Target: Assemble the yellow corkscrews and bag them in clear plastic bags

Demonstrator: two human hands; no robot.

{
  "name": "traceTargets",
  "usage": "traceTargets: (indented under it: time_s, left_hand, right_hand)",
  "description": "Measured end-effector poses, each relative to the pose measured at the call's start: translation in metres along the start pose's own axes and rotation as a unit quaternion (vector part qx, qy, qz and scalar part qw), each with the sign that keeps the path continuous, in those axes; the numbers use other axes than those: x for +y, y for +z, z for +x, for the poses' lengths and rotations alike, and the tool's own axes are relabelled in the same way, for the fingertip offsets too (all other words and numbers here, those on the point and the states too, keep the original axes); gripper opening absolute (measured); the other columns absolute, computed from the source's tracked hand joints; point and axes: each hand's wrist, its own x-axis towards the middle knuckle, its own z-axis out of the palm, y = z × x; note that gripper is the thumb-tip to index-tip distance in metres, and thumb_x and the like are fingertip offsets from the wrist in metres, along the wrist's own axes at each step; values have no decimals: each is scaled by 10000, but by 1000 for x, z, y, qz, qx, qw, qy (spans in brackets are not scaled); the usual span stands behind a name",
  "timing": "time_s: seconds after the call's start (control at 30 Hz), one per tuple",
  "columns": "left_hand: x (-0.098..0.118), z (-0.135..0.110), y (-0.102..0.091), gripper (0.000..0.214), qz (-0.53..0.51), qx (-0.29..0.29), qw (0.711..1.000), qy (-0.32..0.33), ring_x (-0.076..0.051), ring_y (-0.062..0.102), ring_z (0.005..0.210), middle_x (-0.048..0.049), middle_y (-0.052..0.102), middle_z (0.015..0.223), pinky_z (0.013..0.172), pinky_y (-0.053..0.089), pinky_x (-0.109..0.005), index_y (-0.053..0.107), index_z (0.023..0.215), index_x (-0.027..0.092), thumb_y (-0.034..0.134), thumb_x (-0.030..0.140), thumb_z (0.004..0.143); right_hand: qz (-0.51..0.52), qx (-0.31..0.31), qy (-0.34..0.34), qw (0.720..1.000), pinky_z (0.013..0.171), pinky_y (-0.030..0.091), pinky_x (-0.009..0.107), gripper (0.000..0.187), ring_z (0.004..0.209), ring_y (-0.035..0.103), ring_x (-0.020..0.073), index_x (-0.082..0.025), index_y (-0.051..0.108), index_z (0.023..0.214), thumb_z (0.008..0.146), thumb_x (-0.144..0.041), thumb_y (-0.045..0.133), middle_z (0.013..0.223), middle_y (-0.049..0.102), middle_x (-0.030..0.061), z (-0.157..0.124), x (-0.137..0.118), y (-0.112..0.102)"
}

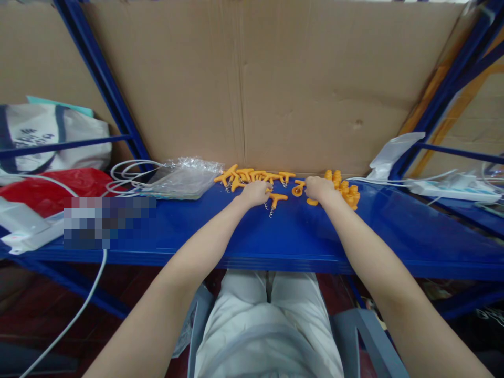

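Note:
My left hand [255, 193] is closed over an orange-handled corkscrew, whose metal spiral shows below the fingers. A T-shaped corkscrew [277, 198] lies just to its right. Behind that hand is a loose pile of more orange corkscrews [244, 173], several of them with their spirals showing. My right hand [319, 189] has its fingers curled down by an orange plastic piece [312, 201]; the grip itself is mostly hidden. An orange ring-shaped part [297, 190] lies left of this hand. To its right stand several orange hollow plastic sleeves [350, 195] in a cluster.
Clear plastic bags [185, 178] lie left on the blue table [275, 236]. Farther left are white cables [126, 170], a red bag [59, 186] and a white device [31, 223]. A power strip [452, 189] lies right. Cardboard [275, 89] closes off the back.

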Motion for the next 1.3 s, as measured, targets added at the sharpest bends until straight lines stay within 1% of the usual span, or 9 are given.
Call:
traceTargets:
  time_s: [0.17,0.33,0.47,0.67,0.83,0.97,1.03,1.17,1.3]
  left_hand:
    - [2,-2,-1,309,21,-48,998,15,-275,690,1107,-89,760,1144,964,539,-364,764,1123,221,525,205,927]
    - [-1,-2,-3,350,33,-61,997,-18,-252,649,1207,-64,705,1297,1024,498,-326,705,1265,251,538,272,958]
    - [0,-2,-4,367,25,-57,998,-31,-242,640,1224,-51,697,1318,1059,476,-312,689,1295,251,562,293,954]
    - [3,-2,-6,377,14,-62,996,-57,-249,626,1245,-48,685,1338,1054,488,-329,699,1283,245,575,250,927]
    - [1,-2,-7,400,14,-52,994,-91,-249,635,1226,-50,701,1305,1038,498,-318,708,1271,249,629,220,880]
    - [-1,-2,-9,383,29,-52,991,-120,-249,643,1206,-58,711,1278,1004,508,-320,723,1234,245,606,192,873]
    - [-2,-2,-9,354,34,-53,989,-133,-254,653,1182,-67,720,1251,991,512,-329,732,1206,234,594,217,881]
    - [-3,-3,-7,305,37,-61,990,-118,-257,667,1148,-70,740,1195,979,517,-325,756,1138,221,633,309,873]
    - [0,-3,-4,300,13,-49,994,-101,-242,684,1117,-47,759,1143,961,529,-301,772,1108,243,673,232,824]
  right_hand:
    - [-8,-13,-7,1000,934,511,409,435,1208,652,333,-98,655,1330,921,-92,510,1277,676,257,1,-1,1]
    - [-32,-55,-16,998,1028,456,449,429,1278,606,323,-123,625,1362,943,-129,532,1335,647,241,0,-3,-1]
    - [-37,-59,-14,997,1065,424,465,428,1301,588,316,-140,620,1366,949,-134,525,1355,639,226,2,-4,0]
    - [-39,-56,-39,997,1003,482,402,436,1276,609,310,-105,610,1377,962,-124,479,1310,661,243,7,-2,6]
    - [-43,-67,-55,995,1007,485,387,447,1286,599,319,-95,593,1395,961,-172,520,1327,652,241,9,-2,9]
    - [-46,-76,-58,994,1008,490,379,464,1281,603,314,-97,587,1403,947,-168,543,1332,652,231,9,-3,9]
    - [-43,-79,-59,994,1007,494,378,467,1278,606,313,-93,593,1398,937,-147,550,1326,657,229,8,-4,8]
    - [-42,-90,-62,993,1018,493,393,455,1295,591,322,-59,600,1383,937,-129,547,1343,642,240,8,-4,8]
    - [-53,-99,-67,991,1028,483,383,444,1311,578,312,-60,595,1386,954,-138,532,1358,634,235,7,-4,7]
